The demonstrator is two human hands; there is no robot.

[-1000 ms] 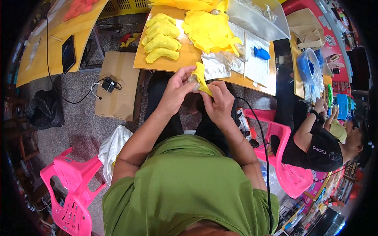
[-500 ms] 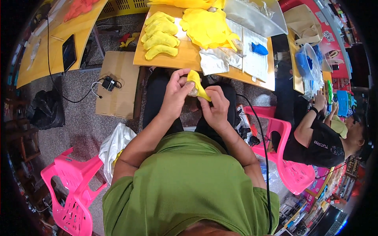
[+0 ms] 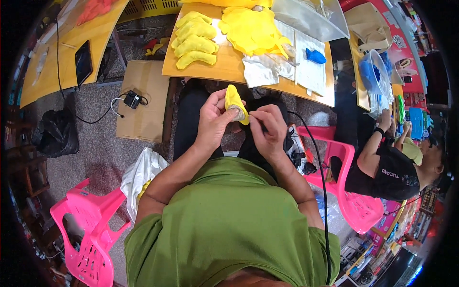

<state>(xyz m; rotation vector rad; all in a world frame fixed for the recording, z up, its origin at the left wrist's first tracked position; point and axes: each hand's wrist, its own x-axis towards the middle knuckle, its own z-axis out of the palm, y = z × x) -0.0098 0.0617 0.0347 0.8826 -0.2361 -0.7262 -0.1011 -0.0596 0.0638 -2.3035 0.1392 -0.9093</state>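
While the left hand (image 3: 213,116) grips a curved yellow fabric piece (image 3: 233,98) above the lap, apparently steadying it, the right hand (image 3: 269,126), fingers narrowed, adjoins its lower end, hold uncertain; plump yellow fabric crescents (image 3: 196,46) lie rowed, seemingly grouped by kind.

We record: floor (image 3: 95,143), grey and speckled, left of frame; wooden tabletop (image 3: 229,70), upper centre, white glare across part of it; second wooden table (image 3: 52,71), upper left; pink plastic chair (image 3: 95,210), slotted, lower left; another pink chair (image 3: 358,205), right of centre; flat cardboard (image 3: 136,126) on the floor, left of centre; yellow slotted crate (image 3: 149,7), top edge.
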